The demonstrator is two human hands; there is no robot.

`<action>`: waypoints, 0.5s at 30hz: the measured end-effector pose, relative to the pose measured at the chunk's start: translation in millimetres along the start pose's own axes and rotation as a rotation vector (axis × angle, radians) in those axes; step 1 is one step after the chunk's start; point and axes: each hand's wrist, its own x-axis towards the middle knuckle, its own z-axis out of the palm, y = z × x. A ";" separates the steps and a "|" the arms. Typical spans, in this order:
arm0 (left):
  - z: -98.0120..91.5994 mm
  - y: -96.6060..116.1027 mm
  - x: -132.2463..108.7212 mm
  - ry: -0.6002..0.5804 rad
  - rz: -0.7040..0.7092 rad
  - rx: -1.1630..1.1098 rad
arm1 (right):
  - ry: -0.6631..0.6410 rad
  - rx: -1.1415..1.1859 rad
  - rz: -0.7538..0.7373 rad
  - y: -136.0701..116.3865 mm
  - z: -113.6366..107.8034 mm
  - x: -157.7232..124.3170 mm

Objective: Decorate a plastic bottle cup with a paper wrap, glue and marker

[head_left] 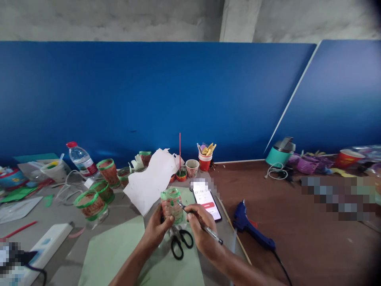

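Note:
A small cup (172, 204), reddish with a green rim and green spots, is held up at the lower middle. My left hand (157, 226) grips its lower left side, thumb across the front. In my right hand (201, 224) is a thin brush-like tool (205, 227) with a dark and silvery handle, its tip touching the cup's right side. Black-handled scissors (180, 241) lie just below the cup on pale green paper (119, 254).
Left are similar cups (91, 204), a water bottle (83, 161) and a power strip (44, 250). Behind stand torn white paper (153, 178) and paper cups (204, 161). Right are a lit phone (206, 200), a wooden stick (233, 228) and a blue glue gun (251, 226).

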 end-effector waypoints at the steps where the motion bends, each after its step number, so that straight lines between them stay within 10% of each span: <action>1: 0.1 0.5 -0.1 0.001 -0.002 -0.005 | 0.005 -0.003 -0.004 0.7 0.3 0.1; 15: 2.2 3.1 -0.8 -0.010 0.000 -0.051 | 0.014 -0.013 -0.043 1.2 0.0 1.1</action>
